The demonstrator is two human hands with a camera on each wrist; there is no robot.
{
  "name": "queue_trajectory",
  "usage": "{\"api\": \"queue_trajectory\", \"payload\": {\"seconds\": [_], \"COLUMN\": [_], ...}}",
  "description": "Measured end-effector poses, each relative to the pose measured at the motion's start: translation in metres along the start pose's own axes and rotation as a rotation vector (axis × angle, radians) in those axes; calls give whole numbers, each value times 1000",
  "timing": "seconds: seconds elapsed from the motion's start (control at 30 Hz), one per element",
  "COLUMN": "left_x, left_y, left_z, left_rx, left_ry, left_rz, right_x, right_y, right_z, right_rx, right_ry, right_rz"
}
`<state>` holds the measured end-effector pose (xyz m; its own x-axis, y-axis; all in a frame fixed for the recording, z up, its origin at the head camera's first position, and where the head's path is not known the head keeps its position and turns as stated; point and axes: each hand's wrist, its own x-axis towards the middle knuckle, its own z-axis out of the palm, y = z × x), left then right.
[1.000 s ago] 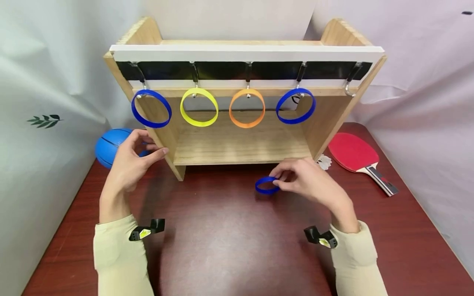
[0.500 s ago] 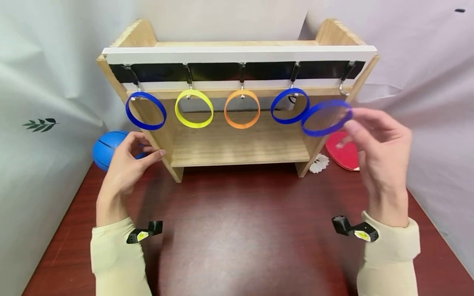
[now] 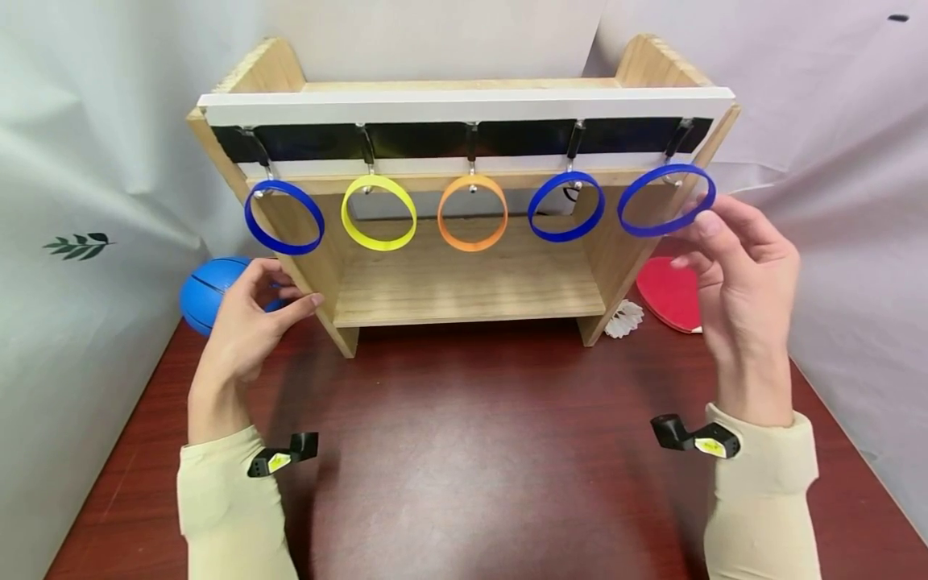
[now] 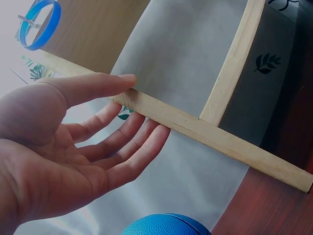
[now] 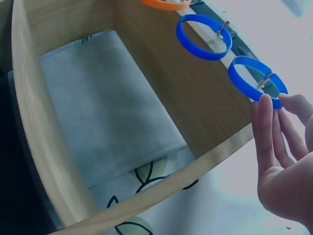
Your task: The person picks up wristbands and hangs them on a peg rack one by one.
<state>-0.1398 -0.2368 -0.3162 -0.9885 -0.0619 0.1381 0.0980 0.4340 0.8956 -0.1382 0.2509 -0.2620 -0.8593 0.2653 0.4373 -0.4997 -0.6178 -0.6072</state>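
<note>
My right hand (image 3: 754,290) pinches the lower right rim of a blue ring (image 3: 656,231) between thumb and fingertips. In the right wrist view the metal tip of the rightmost hook (image 5: 265,79) shows inside this ring (image 5: 242,85). My left hand (image 3: 246,326) grips the left side panel (image 4: 210,129) of a wooden shelf (image 3: 464,310), thumb on the inner side and fingers on the outer. From the other hooks hang a blue ring (image 3: 319,221), a yellow ring (image 3: 380,244), an orange ring (image 3: 471,246) and another blue ring (image 3: 565,237).
A blue ball (image 3: 203,294) lies left of the shelf, partly behind my left hand. At the right are a white shuttlecock (image 3: 625,320) and a red table tennis bat (image 3: 667,298), partly covered by my right hand. The dark red table (image 3: 464,451) stretches out in front.
My right hand has lifted the blue ring from low over the table, up and right, to the rightmost hook. My left hand keeps its grip on the side panel. The head view shifted slightly.
</note>
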Motion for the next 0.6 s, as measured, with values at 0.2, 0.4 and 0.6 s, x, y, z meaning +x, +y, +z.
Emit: {"api": "queue_trajectory", "payload": {"seconds": [0.2, 0.4, 0.6], "left_x": [1, 1, 2], "left_y": [0, 2, 0], "left_z": [0, 0, 1], "left_rx": [-7, -12, -7], "left_ry": [-1, 2, 4], "left_rz": [-8, -5, -4], "right_x": [0, 0, 0], "right_y": [3, 5, 6], "right_z": [-4, -6, -7], "right_rx": [-18, -45, -92], "right_ry": [-17, -19, -28], "right_rz": [12, 13, 13]}}
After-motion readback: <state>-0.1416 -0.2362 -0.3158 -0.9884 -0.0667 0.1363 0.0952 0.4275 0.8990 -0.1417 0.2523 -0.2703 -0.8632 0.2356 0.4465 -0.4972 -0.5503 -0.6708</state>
